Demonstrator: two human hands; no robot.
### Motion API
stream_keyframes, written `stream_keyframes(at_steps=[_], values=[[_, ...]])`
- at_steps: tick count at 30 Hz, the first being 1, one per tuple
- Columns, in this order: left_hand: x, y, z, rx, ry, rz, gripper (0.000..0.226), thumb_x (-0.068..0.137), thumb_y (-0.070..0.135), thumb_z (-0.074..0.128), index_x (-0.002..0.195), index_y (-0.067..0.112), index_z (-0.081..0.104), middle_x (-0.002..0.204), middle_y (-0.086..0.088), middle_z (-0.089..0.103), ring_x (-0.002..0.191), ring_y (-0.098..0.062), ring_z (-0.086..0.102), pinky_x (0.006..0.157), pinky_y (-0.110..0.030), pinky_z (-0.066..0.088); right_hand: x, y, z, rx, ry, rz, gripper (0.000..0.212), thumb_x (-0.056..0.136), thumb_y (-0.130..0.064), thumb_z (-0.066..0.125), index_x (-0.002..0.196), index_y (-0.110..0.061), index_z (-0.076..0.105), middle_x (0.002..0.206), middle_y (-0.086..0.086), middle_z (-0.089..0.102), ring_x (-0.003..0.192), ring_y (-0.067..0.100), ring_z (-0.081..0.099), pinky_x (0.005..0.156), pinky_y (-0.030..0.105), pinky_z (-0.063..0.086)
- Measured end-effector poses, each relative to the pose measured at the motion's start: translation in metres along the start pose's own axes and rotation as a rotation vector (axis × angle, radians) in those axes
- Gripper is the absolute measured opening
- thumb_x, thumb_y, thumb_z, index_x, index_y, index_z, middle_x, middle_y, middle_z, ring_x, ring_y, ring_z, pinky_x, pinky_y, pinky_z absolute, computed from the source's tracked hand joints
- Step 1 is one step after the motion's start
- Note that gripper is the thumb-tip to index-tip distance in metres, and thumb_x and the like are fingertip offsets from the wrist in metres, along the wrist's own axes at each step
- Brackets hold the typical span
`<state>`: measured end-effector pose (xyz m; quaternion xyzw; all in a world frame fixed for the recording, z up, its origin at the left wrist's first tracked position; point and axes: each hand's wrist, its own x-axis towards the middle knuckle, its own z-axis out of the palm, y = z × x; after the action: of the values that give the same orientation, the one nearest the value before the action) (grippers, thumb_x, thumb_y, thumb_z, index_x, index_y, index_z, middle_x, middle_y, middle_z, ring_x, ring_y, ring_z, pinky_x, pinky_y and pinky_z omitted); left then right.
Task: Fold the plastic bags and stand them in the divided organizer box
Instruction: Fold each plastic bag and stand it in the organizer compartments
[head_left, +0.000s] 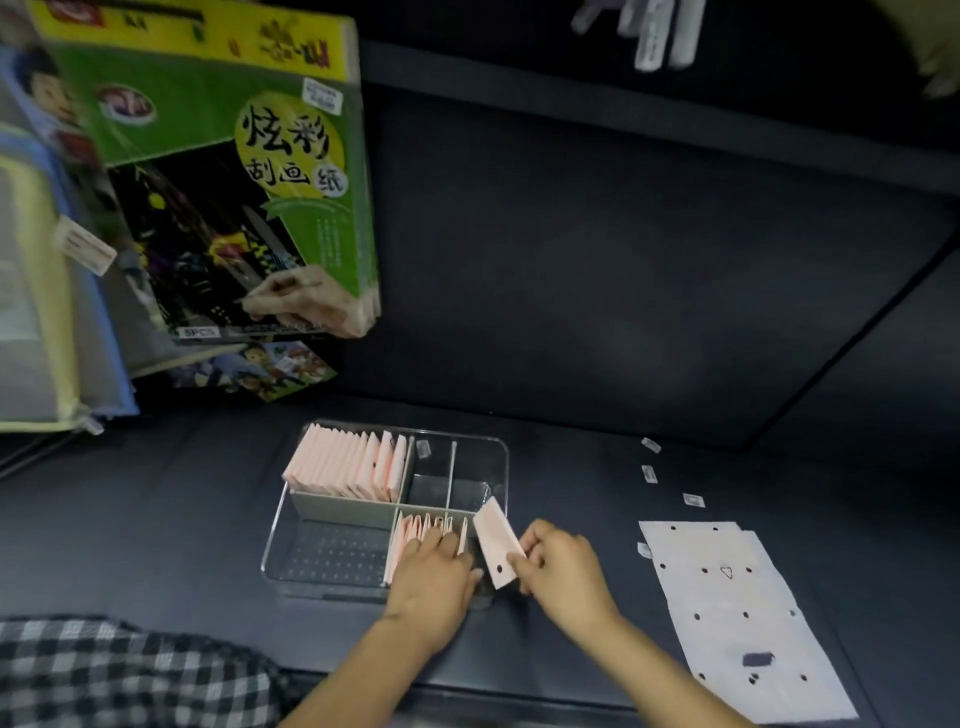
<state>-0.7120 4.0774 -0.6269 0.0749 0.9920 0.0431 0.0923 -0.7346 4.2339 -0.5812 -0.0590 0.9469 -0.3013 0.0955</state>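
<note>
Currently, stage: one folded bag is being presented at the organizer; insertion is judged not yet done.
Held item: a folded pale-pink plastic bag with a black dot (496, 545) is pinched at its near end by the right hand (563, 569), thumb and fingers (519, 562) curled onto it.
Long axis: the folded bag is tilted, its far end raised over the box's right rim and its near end low at the fingers; the axis runs away from the person and slightly leftward.
Organizer: a clear plastic divided organizer box with grey partitions (311, 545) rests on the dark surface (571, 467).
Target slot: the near right compartment holds a short row of upright pink folded bags (423, 527); the held bag lies just to the right of that row.
Left hand: the left hand (434, 577) is laid on the row's tops, fingers fairly straight, pressing rather than gripping.
Filled slot: a full row of pink folded bags (348, 465) stands in the far left compartment.
Nearer hand: the right hand is judged nearer to the open gap at the row's right end.
Remaining stock: a flat unfolded white dotted plastic bag (737, 613) lies well apart to the right.
</note>
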Motion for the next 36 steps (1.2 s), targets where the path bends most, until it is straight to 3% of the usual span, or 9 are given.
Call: stream_keyframes(at_steps=[4,8,12,16,21,23,26,31,36], values=[[-0.004,-0.004,0.004,-0.113,0.073,-0.007,0.034,0.100,0.034,0.033,0.119,0.018,0.057,0.127,-0.002,0.046,0.119,-0.022,0.037,0.095,-0.033,0.031,0.010,-0.013,0.018,-0.099,-0.041,0.065,0.013,0.080,-0.021,0.055,0.071,-0.023,0.047,0.078,0.003,0.072,0.080,0.022,0.065,0.072,0.031,0.051],[-0.008,-0.005,0.004,-0.224,0.114,-0.007,0.027,0.096,0.025,0.039,0.113,0.019,0.059,0.120,-0.001,0.043,0.112,-0.021,0.041,0.088,-0.029,0.037,0.013,-0.022,0.034,-0.111,-0.072,0.165,0.004,0.081,-0.020,0.053,0.077,-0.019,0.052,0.089,0.007,0.071,0.089,0.027,0.064,0.072,0.032,0.050],[-0.011,-0.007,0.003,-0.354,0.204,-0.005,0.029,0.100,0.023,0.035,0.120,0.018,0.055,0.124,0.002,0.043,0.110,-0.015,0.044,0.083,-0.030,0.046,0.008,-0.024,0.049,-0.082,-0.131,0.194,0.025,0.090,-0.026,0.047,0.081,-0.011,0.065,0.089,0.014,0.072,0.090,0.029,0.066,0.076,0.034,0.053],[-0.011,-0.011,0.007,-0.299,0.249,0.022,0.035,0.102,0.024,0.032,0.133,0.022,0.048,0.135,0.007,0.045,0.116,-0.014,0.043,0.092,-0.026,0.041,0.006,-0.026,0.056,-0.066,-0.194,0.232,0.038,0.097,-0.029,0.035,0.066,-0.017,0.054,0.091,0.015,0.072,0.090,0.028,0.067,0.079,0.033,0.053],[-0.013,-0.012,0.008,-0.193,0.226,-0.008,0.035,0.098,0.021,0.042,0.131,0.019,0.053,0.136,0.005,0.051,0.115,-0.021,0.047,0.091,-0.032,0.042,0.007,-0.023,0.052,-0.012,-0.224,0.257,0.035,0.097,-0.028,0.036,0.097,-0.017,0.069,0.092,0.014,0.072,0.094,0.026,0.066,0.083,0.031,0.052],[-0.016,-0.009,0.002,-0.190,0.247,0.008,0.033,0.092,0.017,0.055,0.125,0.017,0.059,0.130,0.001,0.057,0.108,-0.024,0.053,0.084,-0.035,0.047,0.007,-0.020,0.051,-0.001,-0.265,0.239,0.036,0.096,-0.026,0.034,0.091,-0.017,0.068,0.086,0.014,0.073,0.090,0.024,0.067,0.082,0.030,0.051],[-0.021,-0.003,-0.005,-0.155,0.284,0.091,0.036,0.065,0.010,0.082,0.099,0.020,0.073,0.106,-0.004,0.069,0.081,-0.027,0.064,0.059,-0.036,0.052,0.004,-0.013,0.049,0.006,-0.310,0.168,0.034,0.095,-0.021,0.032,0.085,-0.016,0.064,0.079,0.016,0.072,0.086,0.024,0.068,0.083,0.030,0.052],[-0.019,-0.001,-0.005,-0.030,0.301,0.095,0.020,0.060,0.016,0.087,0.076,0.017,0.075,0.092,-0.007,0.070,0.074,-0.030,0.063,0.057,-0.036,0.051,-0.012,0.029,0.030,0.145,-0.128,0.084,0.020,0.094,-0.026,0.049,0.106,-0.025,0.064,0.079,0.007,0.073,0.081,0.017,0.067,0.078,0.028,0.051],[-0.013,0.009,-0.006,-0.009,0.329,0.103,0.013,0.075,0.021,0.065,0.079,0.013,0.074,0.089,-0.009,0.068,0.079,-0.035,0.061,0.064,-0.043,0.051,-0.040,0.124,-0.017,0.034,0.089,0.154,0.011,0.088,-0.025,0.061,0.098,-0.024,0.062,0.083,-0.005,0.062,0.088,0.017,0.059,0.075,0.026,0.044]])
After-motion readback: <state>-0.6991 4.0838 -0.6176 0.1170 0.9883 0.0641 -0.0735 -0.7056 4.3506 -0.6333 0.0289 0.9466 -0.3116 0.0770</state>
